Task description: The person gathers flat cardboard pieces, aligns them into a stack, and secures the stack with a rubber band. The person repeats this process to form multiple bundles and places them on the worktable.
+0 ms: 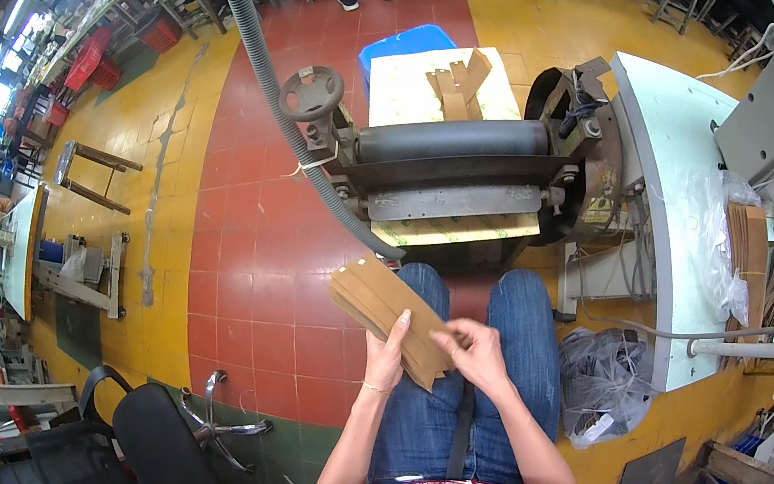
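A stack of flat tan strips [384,308], leather or card, lies at a slant above my lap. My left hand [387,353] is closed round its lower left side, thumb on top. At the right side of the stack, my right hand [476,351] has its thumb and fingers pinched on the edge of the strips; how many it grips is hidden. Just beyond my knees stands a machine with a dark roller [453,142], a metal plate [457,202] in front of it and a handwheel [311,94] at its left. More tan strips [457,86] lie on the board [399,92] behind the roller.
A grey hose [264,60] runs down left of the roller. To the right are a pale table [664,185] with bundled brown strips [747,259] and a clear plastic bag [603,378] below. A black chair [167,445] stands at lower left; other people are farther off.
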{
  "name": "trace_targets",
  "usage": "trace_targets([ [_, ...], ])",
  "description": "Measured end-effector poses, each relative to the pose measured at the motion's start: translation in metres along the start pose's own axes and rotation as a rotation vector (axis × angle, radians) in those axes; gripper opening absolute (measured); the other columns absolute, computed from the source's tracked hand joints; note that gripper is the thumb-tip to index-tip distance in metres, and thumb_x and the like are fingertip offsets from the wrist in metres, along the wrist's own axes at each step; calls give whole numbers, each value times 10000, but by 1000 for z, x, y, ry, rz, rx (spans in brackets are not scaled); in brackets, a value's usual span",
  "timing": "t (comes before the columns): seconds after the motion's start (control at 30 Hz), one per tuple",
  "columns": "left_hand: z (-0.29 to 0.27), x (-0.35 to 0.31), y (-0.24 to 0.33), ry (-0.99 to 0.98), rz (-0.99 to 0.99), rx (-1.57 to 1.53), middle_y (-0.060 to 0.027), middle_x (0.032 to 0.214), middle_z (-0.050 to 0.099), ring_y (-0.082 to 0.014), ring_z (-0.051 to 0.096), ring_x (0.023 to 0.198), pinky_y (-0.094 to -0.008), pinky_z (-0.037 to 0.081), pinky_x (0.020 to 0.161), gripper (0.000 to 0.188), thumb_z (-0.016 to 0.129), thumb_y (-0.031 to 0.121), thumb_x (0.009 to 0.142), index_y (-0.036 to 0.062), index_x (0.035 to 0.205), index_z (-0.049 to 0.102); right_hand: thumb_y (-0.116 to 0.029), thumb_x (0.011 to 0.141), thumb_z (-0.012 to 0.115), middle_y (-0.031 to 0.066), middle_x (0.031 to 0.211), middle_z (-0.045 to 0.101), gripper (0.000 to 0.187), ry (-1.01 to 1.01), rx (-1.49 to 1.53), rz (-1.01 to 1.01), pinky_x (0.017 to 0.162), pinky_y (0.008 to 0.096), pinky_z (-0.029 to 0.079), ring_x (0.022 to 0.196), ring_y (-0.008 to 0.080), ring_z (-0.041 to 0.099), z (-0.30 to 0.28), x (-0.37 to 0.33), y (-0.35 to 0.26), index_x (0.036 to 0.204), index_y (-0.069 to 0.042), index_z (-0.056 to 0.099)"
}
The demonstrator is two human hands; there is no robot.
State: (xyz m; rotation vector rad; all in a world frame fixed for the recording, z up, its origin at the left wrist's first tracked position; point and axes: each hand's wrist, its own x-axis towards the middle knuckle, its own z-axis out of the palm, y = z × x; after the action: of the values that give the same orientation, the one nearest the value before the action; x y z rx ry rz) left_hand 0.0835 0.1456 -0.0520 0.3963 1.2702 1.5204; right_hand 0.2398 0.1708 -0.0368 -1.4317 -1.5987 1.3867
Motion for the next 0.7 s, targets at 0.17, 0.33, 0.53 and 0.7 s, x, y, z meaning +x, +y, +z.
trace_targets([
  [0.17, 8, -1, 21, -87, -52, -56, -150, 1054, 603, -256, 641, 919, -392, 580, 762, 359, 555, 224, 962, -29, 1204, 475, -206, 903, 650, 57, 761, 684, 232, 259, 214, -1, 601, 250, 494, 677, 99, 633, -9, 58, 8, 943, 22, 662],
  [0.33, 4, 0, 31, -123, -43, -36, -144, 1039, 590, -236, 627, 909, -396, 575, 750, 389, 512, 294, 981, -23, 1199, 455, -214, 919, 638, 65, 751, 670, 235, 290, 461, 336, 560, 242, 480, 632, 110, 618, -13, 57, 44, 950, 19, 652],
  [0.53, -3, -7, 23, -139, -80, -47, -142, 1025, 586, -238, 618, 920, -401, 569, 770, 426, 465, 353, 988, -21, 1193, 461, -299, 914, 646, 160, 979, 646, 541, 408, 627, 252, 772, 297, 473, 857, 162, 602, -5, 117, 39, 1259, 72, 457],
  [0.7, -1, -11, 21, -262, -192, -450, -182, 1075, 569, -254, 617, 955, -398, 559, 796, 395, 421, 283, 985, -42, 1202, 471, -524, 894, 589, 183, 1390, 412, 873, 689, 728, 439, 1092, 433, 247, 1305, 285, 361, 10, 121, 53, 1472, -34, 157],
])
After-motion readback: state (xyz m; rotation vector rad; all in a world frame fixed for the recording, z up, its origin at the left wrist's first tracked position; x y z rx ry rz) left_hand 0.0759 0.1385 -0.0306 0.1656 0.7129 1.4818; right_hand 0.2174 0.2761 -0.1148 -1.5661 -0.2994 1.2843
